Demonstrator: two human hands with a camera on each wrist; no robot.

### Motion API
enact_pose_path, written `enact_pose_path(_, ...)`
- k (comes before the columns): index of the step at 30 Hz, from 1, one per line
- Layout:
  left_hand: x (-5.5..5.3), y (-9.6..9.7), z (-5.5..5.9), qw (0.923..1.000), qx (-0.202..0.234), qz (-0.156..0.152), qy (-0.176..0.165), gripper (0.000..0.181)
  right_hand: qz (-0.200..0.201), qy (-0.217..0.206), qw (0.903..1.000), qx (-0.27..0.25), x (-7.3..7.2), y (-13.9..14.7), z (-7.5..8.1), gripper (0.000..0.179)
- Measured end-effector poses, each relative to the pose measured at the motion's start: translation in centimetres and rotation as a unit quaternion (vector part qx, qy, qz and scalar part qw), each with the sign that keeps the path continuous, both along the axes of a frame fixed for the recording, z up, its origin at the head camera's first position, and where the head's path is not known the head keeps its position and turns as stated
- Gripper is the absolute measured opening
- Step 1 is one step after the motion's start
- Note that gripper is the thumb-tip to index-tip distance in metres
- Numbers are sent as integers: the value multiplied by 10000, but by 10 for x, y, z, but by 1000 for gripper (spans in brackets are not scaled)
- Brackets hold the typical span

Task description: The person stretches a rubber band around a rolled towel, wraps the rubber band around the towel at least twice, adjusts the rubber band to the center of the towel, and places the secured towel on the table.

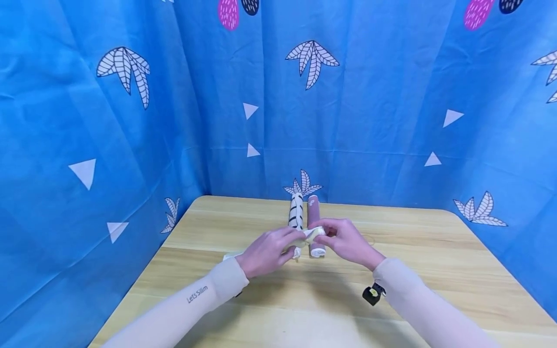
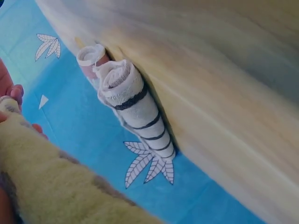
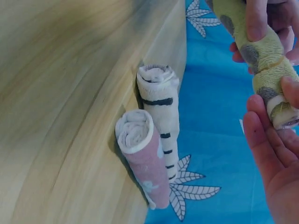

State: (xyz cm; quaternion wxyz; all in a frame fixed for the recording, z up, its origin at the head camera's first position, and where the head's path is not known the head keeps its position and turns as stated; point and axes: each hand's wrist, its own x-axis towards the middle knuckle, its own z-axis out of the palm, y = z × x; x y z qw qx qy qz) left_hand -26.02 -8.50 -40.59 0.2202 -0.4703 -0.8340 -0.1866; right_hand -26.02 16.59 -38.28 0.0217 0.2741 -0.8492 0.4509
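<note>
A rolled yellow-green towel (image 3: 271, 51) with grey spots is held up in both hands above the table. My left hand (image 1: 270, 249) grips it along its length, and my right hand (image 1: 345, 241) pinches it near one end. Close to that end a thin tan band (image 3: 270, 65) circles the roll. Seen from the left wrist, the towel (image 2: 60, 179) stretches across the lower left corner. Behind the hands lie two rolled towels side by side: a white one with black stripes (image 1: 296, 212) and a pink one with a white edge (image 1: 313, 210).
The wooden table (image 1: 209, 227) ends at a blue patterned curtain (image 1: 374, 121) along the back and sides. A thin, faint loop (image 1: 370, 239) lies on the table to the right of my right hand. Something white (image 1: 230, 255) shows partly behind the left wrist.
</note>
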Motion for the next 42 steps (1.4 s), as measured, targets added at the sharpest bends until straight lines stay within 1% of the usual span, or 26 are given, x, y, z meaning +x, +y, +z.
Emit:
enact_pose_path(4, 0, 1, 2, 9997, -234, 104, 39, 33, 31, -75, 10000, -30, 0, -2, 1, 24)
enact_pose_path(8, 1, 5, 2, 9983, -522, 268, 37, 29, 66, -225, 9997, 1, 0, -4, -3, 22)
enact_pose_path(11, 0, 7, 0, 9970, -687, 342, -45, 26, 121, -250, 9996, 84, -1, -4, -6, 20)
enact_pose_path(13, 0, 7, -1, 9964, -754, 347, -166, 24, 183, -216, 9995, 168, -1, -4, -7, 20)
enact_pose_path(14, -1, 7, -1, 9963, -741, 328, -292, 23, 233, -221, 9993, 195, -2, -3, -7, 20)
enact_pose_path(15, -2, 7, -1, 9960, -689, 298, -490, 23, 290, -245, 9991, 194, -2, -2, -7, 20)
enact_pose_path(17, -3, 6, 0, 9928, -483, 224, -1074, 23, 431, -385, 9982, 127, -3, 1, -6, 23)
enact_pose_path(18, -4, 5, 0, 9892, -345, 178, -1415, 23, 477, -465, 9977, 94, -3, 2, -5, 24)
enact_pose_path(19, -4, 5, 1, 9837, -187, 129, -1782, 24, 537, -564, 9970, 46, -3, 4, -4, 26)
enact_pose_path(20, -5, 4, 3, 9766, -14, 81, -2150, 25, 575, -669, 9961, 3, -4, 6, -3, 28)
enact_pose_path(22, -5, 2, 5, 9605, 266, 30, -2770, 27, 640, -790, 9948, -39, -4, 9, -1, 31)
enact_pose_path(23, -5, 2, 6, 9540, 358, 14, -2978, 28, 648, -787, 9948, -14, -4, 10, 0, 33)
enact_pose_path(24, -5, 2, 8, 9491, 413, 11, -3122, 28, 658, -788, 9947, -4, -4, 11, 0, 34)
enact_pose_path(25, -5, 2, 8, 9453, 461, 15, -3230, 29, 675, -802, 9945, -17, -4, 11, 0, 34)
enact_pose_path(26, -4, 2, 9, 9438, 491, 25, -3268, 30, 685, -795, 9945, -34, -4, 11, 0, 35)
enact_pose_path(27, -4, 2, 8, 9447, 500, 38, -3241, 31, 667, -769, 9948, -46, -3, 11, 0, 35)
enact_pose_path(28, -3, 2, 8, 9485, 476, 46, -3132, 32, 621, -730, 9954, -55, -3, 11, 0, 35)
enact_pose_path(29, -3, 3, 8, 9553, 425, 43, -2926, 33, 535, -695, 9961, -59, -2, 11, 0, 35)
enact_pose_path(31, -2, 5, 6, 9704, 264, 16, -2402, 35, 339, -677, 9971, -86, -1, 10, 1, 32)
enact_pose_path(33, 0, 7, 4, 9849, 52, 18, -1731, 38, 75, -658, 9978, -51, 1, 7, 2, 31)
enact_pose_path(35, 1, 7, 1, 9934, -88, 47, -1142, 42, -107, -712, 9974, -90, 2, 3, 4, 29)
enact_pose_path(38, 4, 7, 1, 9983, -210, 165, -517, 51, -277, -770, 9964, -230, 2, -3, 7, 26)
enact_pose_path(40, 4, 7, 2, 9991, -225, 211, -299, 54, -365, -784, 9957, -328, 2, -5, 9, 23)
enact_pose_path(42, 4, 9, 5, 9992, -290, 228, -147, 52, -456, -824, 9947, -413, 2, -7, 11, 21)
